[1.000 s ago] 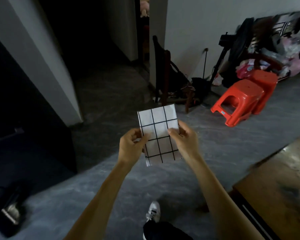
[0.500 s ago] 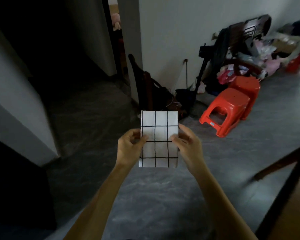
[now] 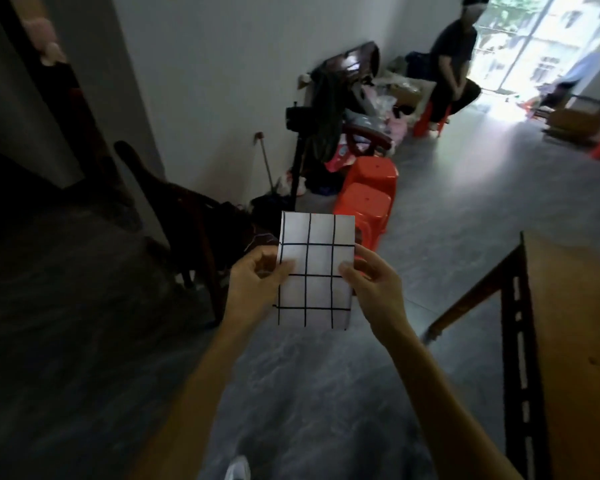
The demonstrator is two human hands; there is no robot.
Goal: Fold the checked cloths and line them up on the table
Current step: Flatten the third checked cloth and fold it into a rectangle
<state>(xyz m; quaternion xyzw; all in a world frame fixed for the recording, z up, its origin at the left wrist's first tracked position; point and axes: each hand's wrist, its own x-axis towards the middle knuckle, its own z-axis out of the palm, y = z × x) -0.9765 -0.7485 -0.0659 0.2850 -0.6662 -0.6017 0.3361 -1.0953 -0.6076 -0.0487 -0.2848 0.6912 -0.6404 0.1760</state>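
Observation:
A white cloth with a black check [image 3: 315, 270], folded into a small rectangle, is held upright in the air over the grey floor. My left hand [image 3: 253, 284] pinches its left edge with thumb on the front. My right hand [image 3: 374, 282] pinches its right edge the same way. The wooden table [image 3: 575, 341] stands at the right, its near corner a short way right of the cloth. No other checked cloth is in view.
Two stacked red plastic stools [image 3: 368, 199] stand just beyond the cloth. A dark wooden chair [image 3: 187, 216] is to the left by the wall. Piled clutter [image 3: 354, 112] lines the wall, and a person [image 3: 451, 64] sits on a red stool at the back.
My view has swung to the right, bringing the table, the seated person and the bright window into sight. Both hands keep the same hold on the folded cloth.

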